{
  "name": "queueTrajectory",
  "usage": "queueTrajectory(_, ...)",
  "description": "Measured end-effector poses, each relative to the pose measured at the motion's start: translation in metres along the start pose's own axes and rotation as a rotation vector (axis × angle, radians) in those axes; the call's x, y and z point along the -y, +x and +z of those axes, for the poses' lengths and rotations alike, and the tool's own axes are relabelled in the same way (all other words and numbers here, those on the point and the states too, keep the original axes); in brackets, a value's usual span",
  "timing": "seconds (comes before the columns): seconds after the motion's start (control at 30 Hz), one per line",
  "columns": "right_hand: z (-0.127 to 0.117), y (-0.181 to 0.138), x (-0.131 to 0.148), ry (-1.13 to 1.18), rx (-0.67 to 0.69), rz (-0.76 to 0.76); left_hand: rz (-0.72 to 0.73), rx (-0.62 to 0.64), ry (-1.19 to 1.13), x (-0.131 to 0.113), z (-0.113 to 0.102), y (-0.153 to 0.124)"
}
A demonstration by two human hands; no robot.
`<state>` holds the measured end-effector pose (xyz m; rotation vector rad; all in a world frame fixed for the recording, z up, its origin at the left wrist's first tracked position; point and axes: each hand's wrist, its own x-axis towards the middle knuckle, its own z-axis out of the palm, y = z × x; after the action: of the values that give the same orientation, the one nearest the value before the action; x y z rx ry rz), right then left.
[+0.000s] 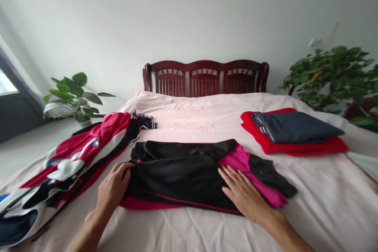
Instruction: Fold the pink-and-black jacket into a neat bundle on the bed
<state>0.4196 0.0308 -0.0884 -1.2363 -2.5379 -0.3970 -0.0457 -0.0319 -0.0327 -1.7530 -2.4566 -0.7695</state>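
Observation:
A black-and-pink top (180,173) lies partly folded across the bed in front of me, its black side mostly up. At its left edge, the fingers of my left hand (116,181) are curled in and pinch the fabric. My right hand (243,195) rests flat on the right part of the top, fingers stretched out. Beyond that hand, a pink section and a black sleeve (271,173) stick out to the right. Pink cloth also shows beneath the front edge.
To the left is a loose heap of red, white and dark clothes (85,153). Folded dark blue clothing (295,126) lies on red folded cloth (313,149) at the right. Pale pink bedding (191,116) reaches the wooden headboard (204,76). Potted plants (73,94) flank the bed.

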Motion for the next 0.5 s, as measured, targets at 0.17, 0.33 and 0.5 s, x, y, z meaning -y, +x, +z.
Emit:
queueTrajectory(0.17,0.002,-0.001,-0.002,-0.005,-0.041,0.022,-0.312,-0.068,-0.022,0.009,-0.009,0.006)
queueTrajectory(0.33,0.001,0.0,0.001,-0.003,-0.075,0.022,-0.404,0.078,-0.075,0.017,-0.016,0.014)
queueTrajectory(0.5,0.001,0.0,0.001,-0.001,-0.106,0.019,-0.462,0.045,-0.106,0.022,-0.032,0.015)
